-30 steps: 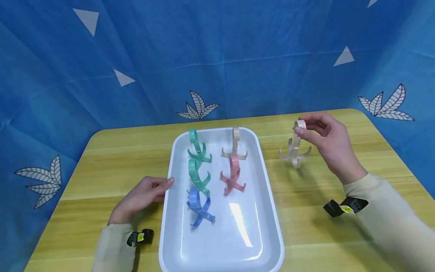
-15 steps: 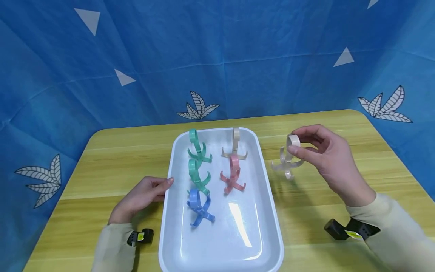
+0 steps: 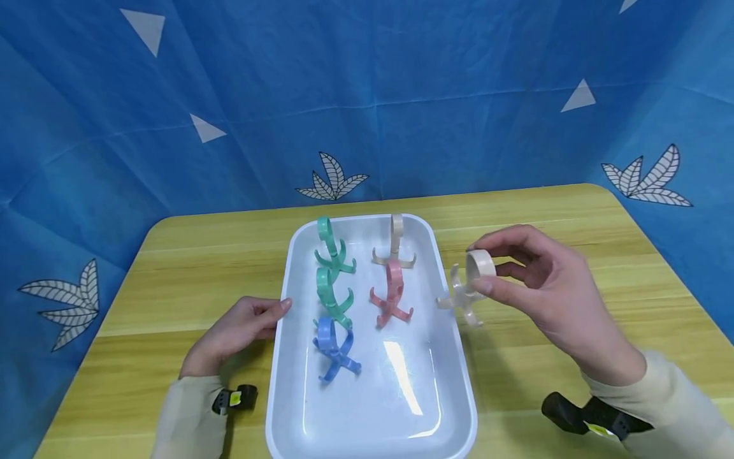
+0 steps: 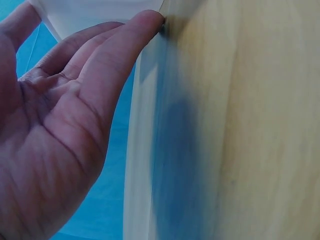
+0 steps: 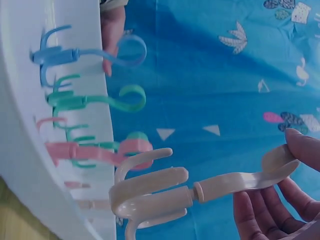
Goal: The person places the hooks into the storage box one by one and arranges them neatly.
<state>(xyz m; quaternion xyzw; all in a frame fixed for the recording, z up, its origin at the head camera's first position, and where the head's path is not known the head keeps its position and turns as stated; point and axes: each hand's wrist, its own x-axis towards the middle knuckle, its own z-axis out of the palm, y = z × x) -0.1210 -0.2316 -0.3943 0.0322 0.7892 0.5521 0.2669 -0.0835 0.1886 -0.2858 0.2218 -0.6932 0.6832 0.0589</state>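
Note:
My right hand (image 3: 539, 299) pinches the ring-shaped top of a beige four-armed hook hanger (image 3: 462, 294) between thumb and fingers. The hanger tilts beside the right rim of the white tray (image 3: 467, 376), its arms pointing down and left; it fills the lower middle of the right wrist view. At the tray's left rim, my left hand (image 3: 237, 335) grips the edge with the thumb on top. Inside the tray stand two green hook hangers, one far (image 3: 329, 241) and one nearer (image 3: 325, 287), a blue one (image 3: 339, 359), a pink one (image 3: 394, 290) and another beige one (image 3: 395, 236).
A wood-grain table (image 3: 189, 255) carries the tray. Behind it hangs a blue cloth (image 3: 373, 64) with white triangles and leaf prints. Each wrist wears a black strap-mounted camera; the right one (image 3: 564, 414) sits low over the table.
My right hand has brought the beige hook hanger left and nearer, from over the table to the tray's right rim, tilting it more. The left hand and the hangers in the tray stay put.

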